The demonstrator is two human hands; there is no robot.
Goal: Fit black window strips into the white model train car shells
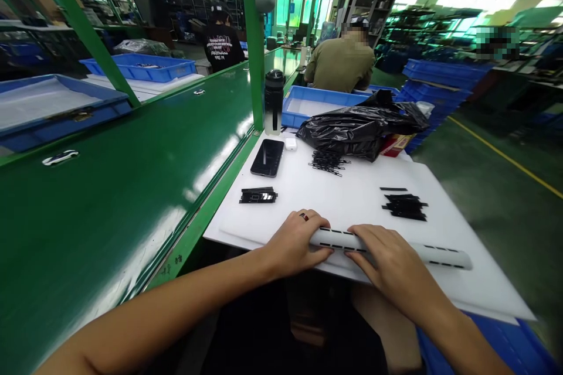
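Since the white plastic tube (440, 256) would roll on a flat surface, the left hand (294, 244) and right hand (387, 258) curve over it side by side, palms down, and seem to pin it to the white cutting board (352, 199) near the board's front edge. Both hands are closed only loosely around its upper side, with the fingers nearly meeting, and a ring (304, 217) shows on the left hand. Rows of thin black strips (444, 256) run along the tube. More black strips (404, 207) lie loose to the right on the board, with a tangled heap of fine black pieces (329, 161) farther back and a black slotted piece (258, 195) to the left. A smartphone (267, 157) and white earbud case (290, 143) sit toward the far left corner, apparently kept away from the hands' space. Beyond the board, a black plastic bag (360, 129) slumps against a blue tray (303, 106), whose white lining shows, while a water bottle (274, 99) stands beside the tray on the green counter (132, 199).
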